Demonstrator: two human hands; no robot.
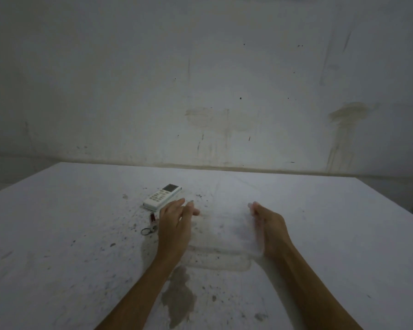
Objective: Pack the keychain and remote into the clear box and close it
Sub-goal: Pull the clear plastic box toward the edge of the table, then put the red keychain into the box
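A clear box (221,256) stands on the white table (320,234) between my hands; it is faint and blurred, and I cannot tell whether its lid is on. My left hand (175,228) is at the box's left side with fingers spread. My right hand (268,228) stands edge-on at its right side with fingers straight. Whether either hand touches the box is unclear. A white remote (162,196) with a small screen lies just beyond my left hand. A keychain (151,224) with a dark red fob and a metal ring lies close to the left of that hand.
The table is speckled with dark grit and carries a grey stain (178,296) near its front between my forearms. A stained white wall (224,91) rises behind the table's far edge.
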